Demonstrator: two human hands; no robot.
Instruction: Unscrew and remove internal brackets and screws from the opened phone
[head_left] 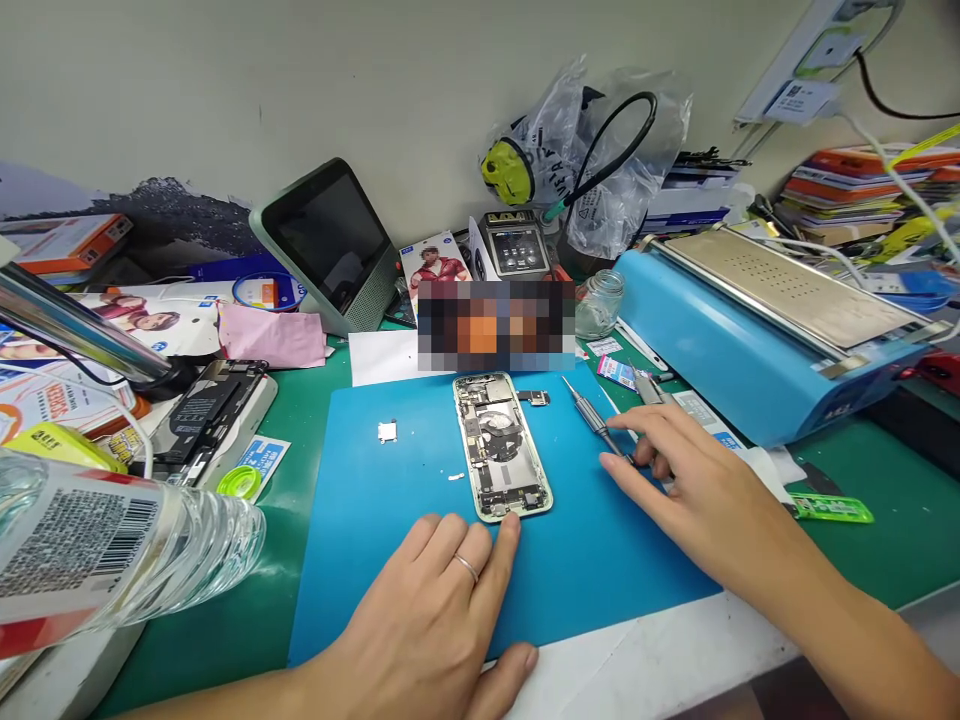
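Note:
An opened smartphone housing lies face up on the blue mat, its inner parts exposed. My left hand rests in front of it, index fingertip at the phone's bottom edge, the other fingers loosely bent and the thumb apart. To the right, my right hand hovers with thumb and index finger spread around a grey screwdriver; I cannot tell whether the fingers touch it. A small dark circuit part lies at the phone's upper right. Left of the phone sit a small metal plate and a tiny white piece.
A clear bottle stands close at left, near a phone with exposed insides. Behind the mat are a screen device and a glass jar. A blue machine with a metal plate occupies the right, near a green-handled tool.

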